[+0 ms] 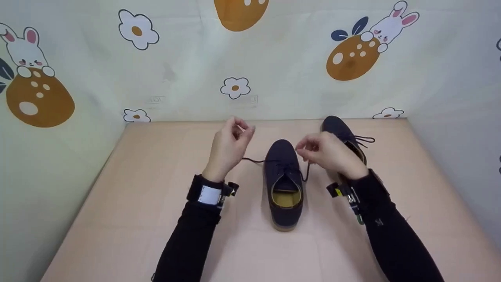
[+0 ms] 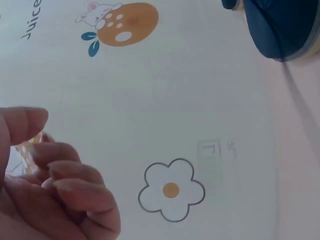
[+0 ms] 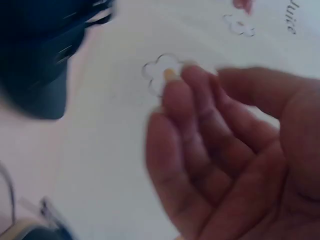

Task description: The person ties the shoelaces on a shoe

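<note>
A dark navy lace-up shoe stands on the table, toe away from me, its tan insole showing. One loose lace runs out left from it and passes behind my left hand. That hand hovers left of the toe, fingers loosely bent, with nothing between thumb and fingertips in the left wrist view. Another lace end rises on the right side toward my right hand. The right hand is close beside the toe, fingers relaxed; its fingers look blurred and bare in the right wrist view.
A matching navy shoe stands at the back right, partly hidden by my right hand, its lace loops sticking out to the right. Behind the pale table rises a printed cloth backdrop.
</note>
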Motion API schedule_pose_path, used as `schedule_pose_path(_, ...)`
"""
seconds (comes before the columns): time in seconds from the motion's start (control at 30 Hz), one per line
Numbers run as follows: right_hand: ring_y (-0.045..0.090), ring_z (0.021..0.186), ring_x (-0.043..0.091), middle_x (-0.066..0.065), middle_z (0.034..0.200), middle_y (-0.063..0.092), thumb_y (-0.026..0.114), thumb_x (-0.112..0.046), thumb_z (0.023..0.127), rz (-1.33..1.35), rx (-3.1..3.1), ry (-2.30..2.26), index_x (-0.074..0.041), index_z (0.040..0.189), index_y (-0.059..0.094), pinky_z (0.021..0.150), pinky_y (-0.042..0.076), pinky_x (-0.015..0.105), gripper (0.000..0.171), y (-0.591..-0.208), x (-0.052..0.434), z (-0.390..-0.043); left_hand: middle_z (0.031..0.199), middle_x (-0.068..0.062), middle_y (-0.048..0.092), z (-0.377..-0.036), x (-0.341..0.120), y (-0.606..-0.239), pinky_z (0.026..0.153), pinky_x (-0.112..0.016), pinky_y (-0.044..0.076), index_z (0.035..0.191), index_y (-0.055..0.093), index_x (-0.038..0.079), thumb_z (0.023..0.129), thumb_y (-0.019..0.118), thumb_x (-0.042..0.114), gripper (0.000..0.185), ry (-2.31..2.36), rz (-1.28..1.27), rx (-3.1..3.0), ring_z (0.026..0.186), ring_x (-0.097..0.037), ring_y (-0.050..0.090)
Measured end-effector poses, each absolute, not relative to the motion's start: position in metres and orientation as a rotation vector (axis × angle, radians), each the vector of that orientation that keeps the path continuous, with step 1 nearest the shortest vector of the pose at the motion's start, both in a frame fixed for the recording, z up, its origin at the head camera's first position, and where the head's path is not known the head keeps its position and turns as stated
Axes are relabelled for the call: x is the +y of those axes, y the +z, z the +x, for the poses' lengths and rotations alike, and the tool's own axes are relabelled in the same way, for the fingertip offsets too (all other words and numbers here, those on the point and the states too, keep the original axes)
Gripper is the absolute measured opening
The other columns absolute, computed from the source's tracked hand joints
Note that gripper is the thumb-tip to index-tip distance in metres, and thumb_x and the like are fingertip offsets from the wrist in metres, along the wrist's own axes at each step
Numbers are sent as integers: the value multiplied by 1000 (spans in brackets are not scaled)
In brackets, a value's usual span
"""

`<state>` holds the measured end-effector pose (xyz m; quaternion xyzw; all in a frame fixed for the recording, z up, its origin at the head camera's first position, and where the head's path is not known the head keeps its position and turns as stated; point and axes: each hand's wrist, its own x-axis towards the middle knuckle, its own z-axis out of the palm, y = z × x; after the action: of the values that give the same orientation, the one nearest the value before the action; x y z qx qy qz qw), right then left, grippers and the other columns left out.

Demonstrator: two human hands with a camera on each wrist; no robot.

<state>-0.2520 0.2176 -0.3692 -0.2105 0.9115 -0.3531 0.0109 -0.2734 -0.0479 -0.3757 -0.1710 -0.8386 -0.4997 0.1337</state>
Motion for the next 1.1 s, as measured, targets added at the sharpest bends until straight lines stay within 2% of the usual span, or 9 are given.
schedule_pose_path(0.07,59,65,12,-2,73,64,71,-14,90,-681,2865,-933,-11,96,73,59,46,28,7,-383,224,-245,82,-2,62,-275,-37,-387,67,-33,47,107,65,8,98,65,23,17,-1380,-701,-2523,74,-18,57)
schedule_pose_path(0.13,56,65,11,-5,72,61,74,-14,86,-700,2877,-832,-12,94,71,61,45,29,9,-395,226,-239,98,-4,67,-278,-25,-400,82,-35,49,118,67,9,98,64,19,22,-1245,-943,-2632,89,-18,61)
schedule_pose_path(0.2,54,66,11,-6,72,59,75,-13,83,-707,2912,-774,-12,92,70,62,44,31,10,-403,225,-235,111,-5,68,-280,-17,-412,94,-36,46,123,68,8,99,62,15,26,-1104,-1147,-2697,103,-20,61)
schedule_pose_path(0.27,53,65,11,-6,71,58,74,-12,82,-667,2956,-744,-13,88,68,61,44,32,9,-407,222,-233,115,-5,69,-282,-12,-420,99,-37,42,123,69,9,99,61,12,26,-995,-1248,-2709,108,-21,60)
schedule_pose_path(0.5,52,60,16,-5,67,55,69,-14,77,-508,3192,-701,-17,80,63,55,41,34,8,-401,227,-232,98,1,72,-280,-18,-417,90,-34,45,98,77,13,93,70,14,9,-959,-1177,-2678,97,-19,61)
schedule_pose_path(0.67,53,60,19,-3,68,57,68,-10,78,-551,3402,-647,-13,82,64,55,42,39,6,-388,246,-231,91,2,73,-277,-30,-403,77,-28,50,96,78,10,92,72,17,11,-1016,-1182,-2722,81,-10,65)
schedule_pose_path(0.8,53,57,19,-1,66,56,69,-7,80,-572,3468,-602,-10,84,66,53,43,40,5,-380,266,-229,83,4,72,-275,-41,-393,69,-26,51,91,77,10,91,73,18,9,-1061,-1161,-2741,73,-6,63)
schedule_pose_path(1.1,52,53,21,3,63,59,71,-5,82,-491,3665,-652,-5,81,67,51,38,37,5,-364,301,-221,78,7,69,-275,-46,-387,66,-27,50,88,76,11,92,72,21,12,-1105,-1159,-2715,70,-11,62)
